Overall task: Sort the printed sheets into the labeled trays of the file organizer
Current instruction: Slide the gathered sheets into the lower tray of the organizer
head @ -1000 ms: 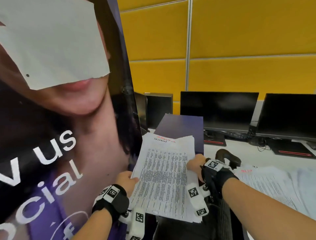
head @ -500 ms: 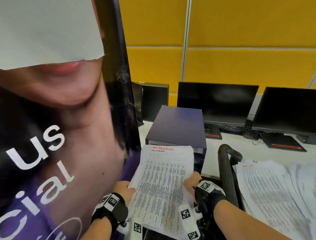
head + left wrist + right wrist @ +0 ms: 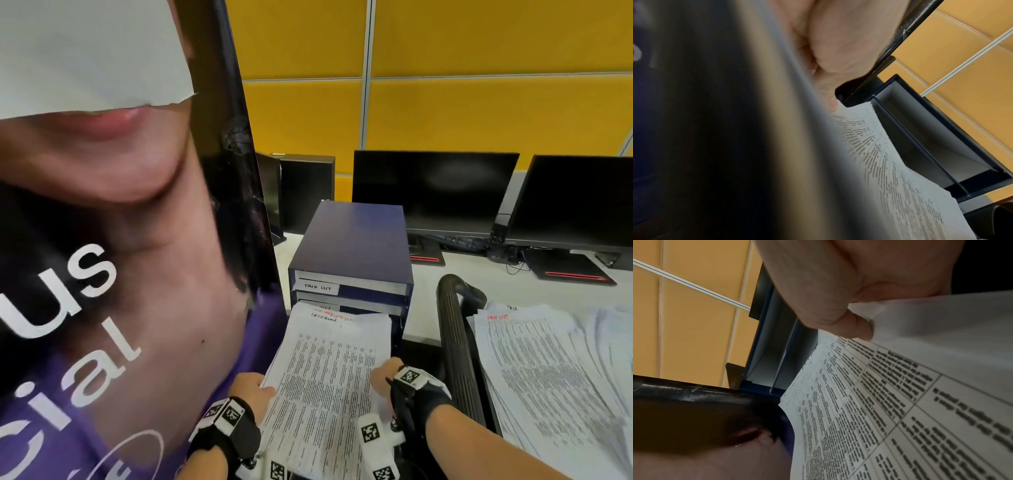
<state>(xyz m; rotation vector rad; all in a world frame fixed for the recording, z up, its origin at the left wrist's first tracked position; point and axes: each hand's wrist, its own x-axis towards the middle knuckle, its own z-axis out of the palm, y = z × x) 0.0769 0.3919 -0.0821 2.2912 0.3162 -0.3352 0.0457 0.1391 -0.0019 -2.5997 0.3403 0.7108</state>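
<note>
A tall printed poster fills the nine o'clock half of the head view. Behind it runs a yellow panelled wall, with two dark monitors on the white table at one and two o'clock. At centre stands the dark blue file organizer, its top tray carrying a handwritten label. A spread pile of printed sheets lies at four o'clock, beside a black chair armrest. The stack of sheets sits at six o'clock, its far edge at the organizer's lower tray. The left hand grips its left edge, thumb on top; the right hand pinches its right edge.
</note>
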